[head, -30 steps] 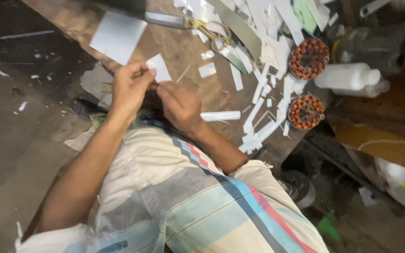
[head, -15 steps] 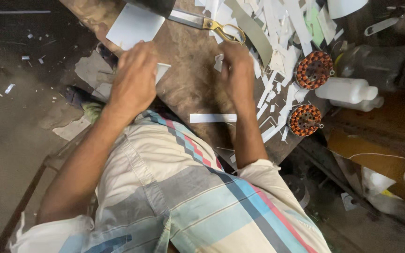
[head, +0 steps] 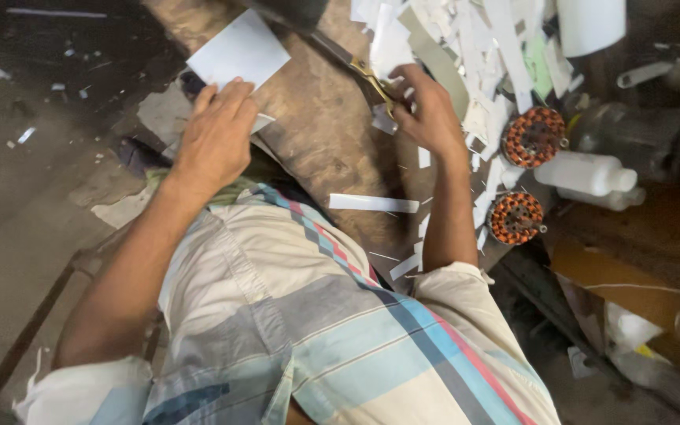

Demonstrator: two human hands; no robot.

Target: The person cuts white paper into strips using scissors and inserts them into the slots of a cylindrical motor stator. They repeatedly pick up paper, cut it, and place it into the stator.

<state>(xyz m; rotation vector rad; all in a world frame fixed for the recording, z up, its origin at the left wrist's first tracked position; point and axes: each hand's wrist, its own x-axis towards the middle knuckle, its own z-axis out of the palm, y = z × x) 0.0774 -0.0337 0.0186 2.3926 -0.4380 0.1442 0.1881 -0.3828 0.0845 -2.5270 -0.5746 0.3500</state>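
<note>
The person's right hand (head: 428,110) has its fingers curled at the brass-coloured handles of the scissors (head: 360,69), which lie on the brown workbench (head: 320,142); whether the fingers are through the loops cannot be told. The left hand (head: 216,134) rests palm down, fingers loosely bent, on a small white paper piece (head: 260,122) at the bench's near-left edge, just below a larger white sheet (head: 238,51) that overhangs that edge. The scissors appear stiff and moderately light, best taken at the loops, blades pointing away. The paper looks thin, limp and easily creased. To the right of the scissors lie heaped white paper strips (head: 466,47), two copper-wound motor cores (head: 533,138) and a white bottle (head: 584,173); open bench lies only between the hands.
</note>
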